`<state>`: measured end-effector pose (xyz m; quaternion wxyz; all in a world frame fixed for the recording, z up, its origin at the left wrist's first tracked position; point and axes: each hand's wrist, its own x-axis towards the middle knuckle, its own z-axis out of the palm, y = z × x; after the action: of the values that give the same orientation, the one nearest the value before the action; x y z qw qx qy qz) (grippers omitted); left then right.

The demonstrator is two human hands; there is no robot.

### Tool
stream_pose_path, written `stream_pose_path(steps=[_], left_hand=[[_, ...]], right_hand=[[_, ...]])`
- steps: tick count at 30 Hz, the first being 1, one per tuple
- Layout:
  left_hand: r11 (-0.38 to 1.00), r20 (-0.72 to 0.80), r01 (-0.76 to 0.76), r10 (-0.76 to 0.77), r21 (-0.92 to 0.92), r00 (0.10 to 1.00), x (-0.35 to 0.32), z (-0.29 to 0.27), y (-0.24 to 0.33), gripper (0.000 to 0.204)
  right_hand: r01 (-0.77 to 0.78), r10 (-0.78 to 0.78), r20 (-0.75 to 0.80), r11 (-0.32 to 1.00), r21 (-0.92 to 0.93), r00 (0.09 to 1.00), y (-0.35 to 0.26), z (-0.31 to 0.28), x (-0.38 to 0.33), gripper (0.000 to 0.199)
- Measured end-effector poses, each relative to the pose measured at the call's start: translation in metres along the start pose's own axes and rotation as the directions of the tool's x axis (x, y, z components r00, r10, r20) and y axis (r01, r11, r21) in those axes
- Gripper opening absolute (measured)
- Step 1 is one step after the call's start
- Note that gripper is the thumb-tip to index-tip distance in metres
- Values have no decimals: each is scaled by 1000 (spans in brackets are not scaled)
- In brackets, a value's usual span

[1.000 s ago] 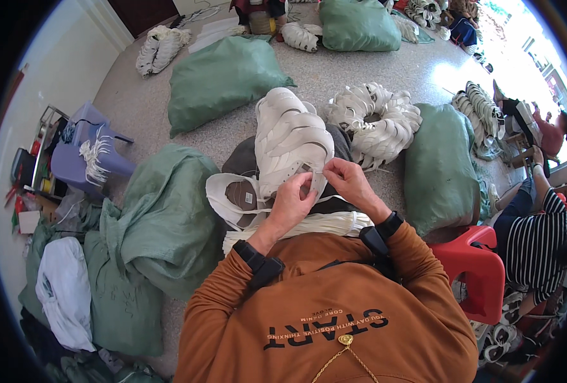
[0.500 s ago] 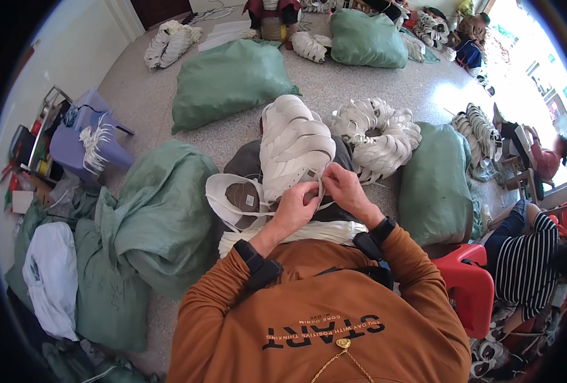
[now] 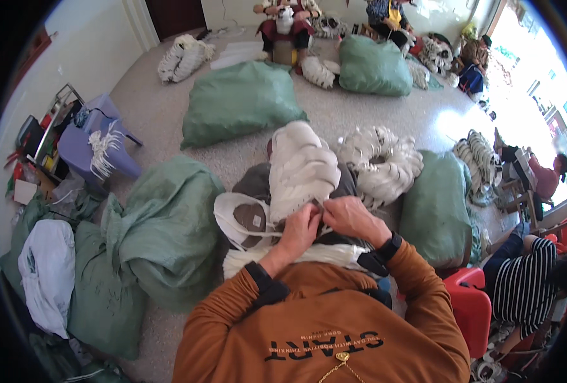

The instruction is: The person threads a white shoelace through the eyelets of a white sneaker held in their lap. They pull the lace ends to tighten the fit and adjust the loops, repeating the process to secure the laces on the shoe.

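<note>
On my lap a row of nested white shoe uppers [image 3: 302, 169] stretches away from me. At its near end my left hand [image 3: 300, 231] is closed, fingertips pinching the edge of the nearest shoe upper. Beside it my right hand [image 3: 355, 219] is closed too, its fingers pinched together at the same edge; a lace there is too small to make out. Left of the row lies a single white shoe upper [image 3: 250, 217] with a grey-brown lining. Between my wrists and my body rests a bundle of white laces [image 3: 338, 254].
Full green sacks lie ahead [image 3: 242, 102], at the left [image 3: 162, 223] and at the right [image 3: 435, 204]. A ring of white shoe uppers [image 3: 380, 165] sits beyond my right hand. A purple stool [image 3: 98, 143] and a red stool [image 3: 468, 306] flank me. Several people sit around.
My view has tilted up, showing more of the people at the far end. My hands have come closer together at the upper's edge, the right fingers now lower and curled tighter.
</note>
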<state>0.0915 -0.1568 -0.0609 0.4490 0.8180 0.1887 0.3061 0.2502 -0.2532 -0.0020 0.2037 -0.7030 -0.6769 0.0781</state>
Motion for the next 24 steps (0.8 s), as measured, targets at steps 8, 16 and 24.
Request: stream_pose_path(steps=[8, 16, 24], left_hand=[[998, 44, 9, -12, 68, 999, 1, -12, 5, 12], [999, 163, 27, -30, 19, 986, 15, -53, 17, 15], [263, 156, 216, -231, -940, 960, 16, -166, 31, 26]], right_hand=[[23, -23, -22, 999, 26, 1000, -15, -3, -1, 24], [-110, 156, -110, 934, 340, 982, -16, -10, 18, 24], [-150, 463, -190, 602, 785, 866, 9, 52, 12, 22]])
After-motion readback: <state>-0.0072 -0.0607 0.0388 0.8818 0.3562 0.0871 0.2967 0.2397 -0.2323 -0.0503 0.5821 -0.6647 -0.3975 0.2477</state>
